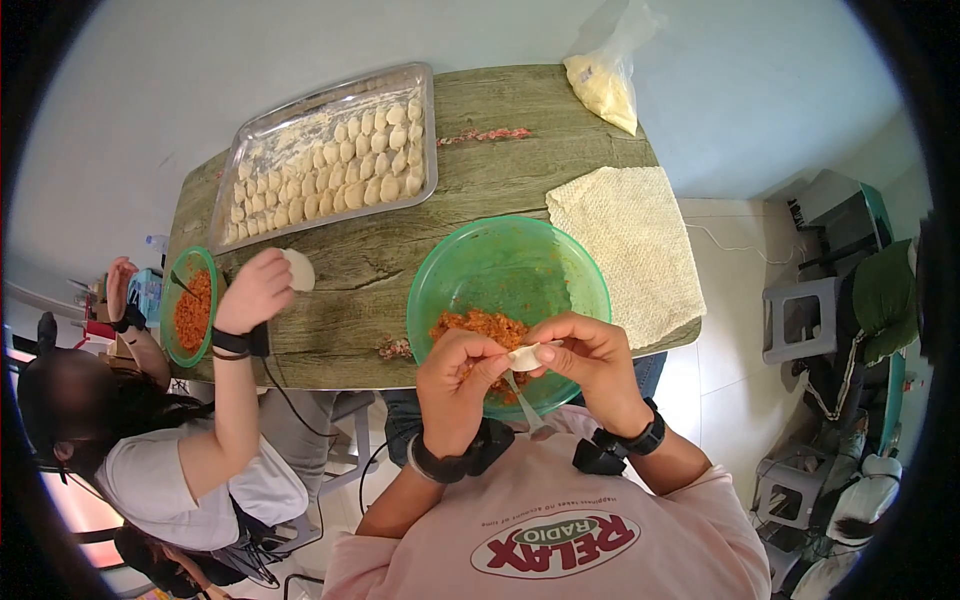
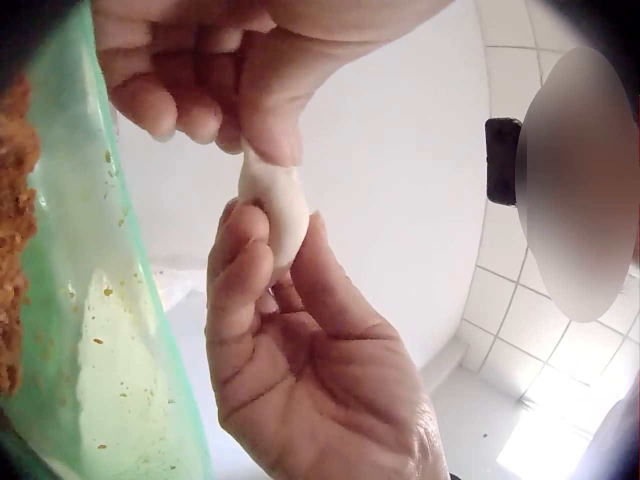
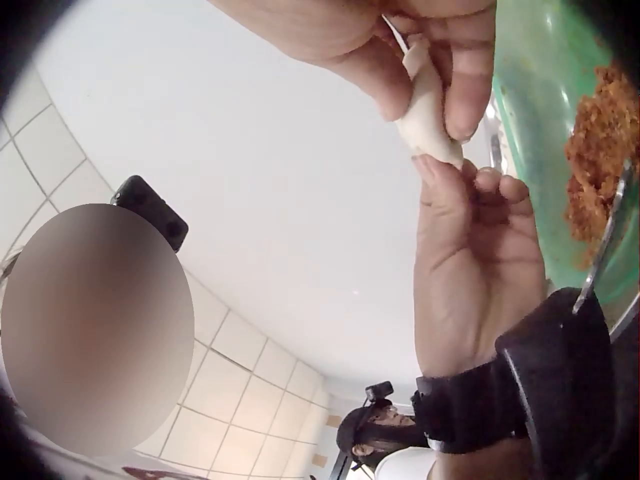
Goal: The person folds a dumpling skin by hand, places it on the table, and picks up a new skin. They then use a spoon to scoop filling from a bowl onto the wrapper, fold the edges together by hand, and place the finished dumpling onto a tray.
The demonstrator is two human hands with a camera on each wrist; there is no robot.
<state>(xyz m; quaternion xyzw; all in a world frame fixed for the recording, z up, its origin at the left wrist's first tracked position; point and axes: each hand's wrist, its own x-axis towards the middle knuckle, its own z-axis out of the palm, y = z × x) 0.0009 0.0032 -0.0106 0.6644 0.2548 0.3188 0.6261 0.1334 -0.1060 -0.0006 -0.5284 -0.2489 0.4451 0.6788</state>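
Note:
A folded white dough dumpling (image 1: 524, 358) is held above the near side of a green bowl (image 1: 440, 270) with orange-red filling (image 1: 480, 323). My left hand (image 1: 455, 390) pinches one end between thumb and finger; my right hand (image 1: 603, 375) grips the other. In the left wrist view the dumpling (image 2: 283, 210) spans the left hand's thumb (image 2: 272, 125) and the right hand (image 2: 310, 370). The right wrist view shows the dumpling (image 3: 427, 115) between the right hand (image 3: 360, 40) and the left hand (image 3: 475, 270). A spoon (image 1: 524, 405) leans over the bowl's near rim.
A metal tray (image 1: 432, 150) of dumplings in rows lies at the back left. Behind the bowl's right side is a cream cloth (image 1: 640, 255); a bag of flour (image 1: 603, 90) stands farther back. At left, another person's hand (image 1: 257, 290) holds a round wrapper (image 1: 299, 270) near a second filling bowl (image 1: 168, 325).

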